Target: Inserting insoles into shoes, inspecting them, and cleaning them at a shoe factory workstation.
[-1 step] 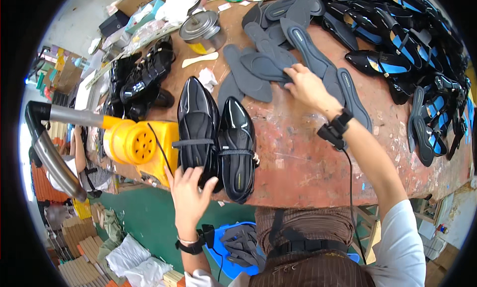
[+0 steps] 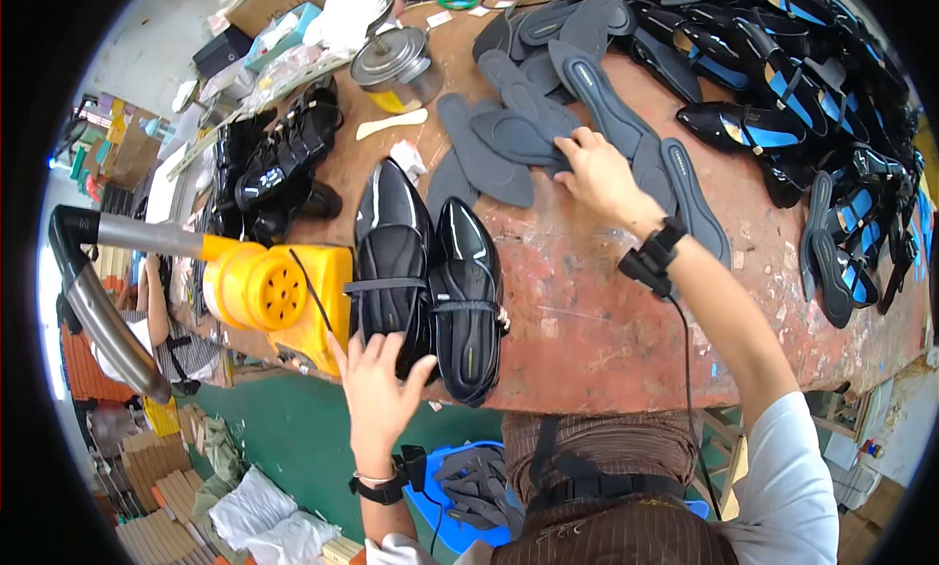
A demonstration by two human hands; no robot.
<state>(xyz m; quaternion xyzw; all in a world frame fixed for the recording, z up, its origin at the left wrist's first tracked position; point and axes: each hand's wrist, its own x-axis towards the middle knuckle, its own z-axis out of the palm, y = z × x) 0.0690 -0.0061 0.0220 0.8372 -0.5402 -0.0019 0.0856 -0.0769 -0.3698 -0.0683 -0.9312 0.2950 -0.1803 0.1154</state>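
A pair of pointed black patent shoes with straps lies near the table edge: the left shoe (image 2: 394,237) and the right shoe (image 2: 469,311). My left hand (image 2: 381,389) is at the left shoe's heel, thumb on one side and fingers on the other; the hand covers part of the heel. To the far right, my right hand (image 2: 604,179) reaches into a spread of dark grey insoles, its fingertips closed at the end of one insole (image 2: 514,135). More insoles overlap around it, including a long one (image 2: 597,90) beyond the hand.
A yellow machine (image 2: 279,291) with a grey pipe stands left of the shoes. Black strappy shoes (image 2: 284,164), a lidded metal can (image 2: 396,66) and a cream spatula (image 2: 391,124) lie beyond. Many black shoes (image 2: 753,125) pile up at right. A blue basin (image 2: 445,526) sits below.
Almost nothing differs. The shoe pair appears slightly lower in view, and both hands stay at the same places.
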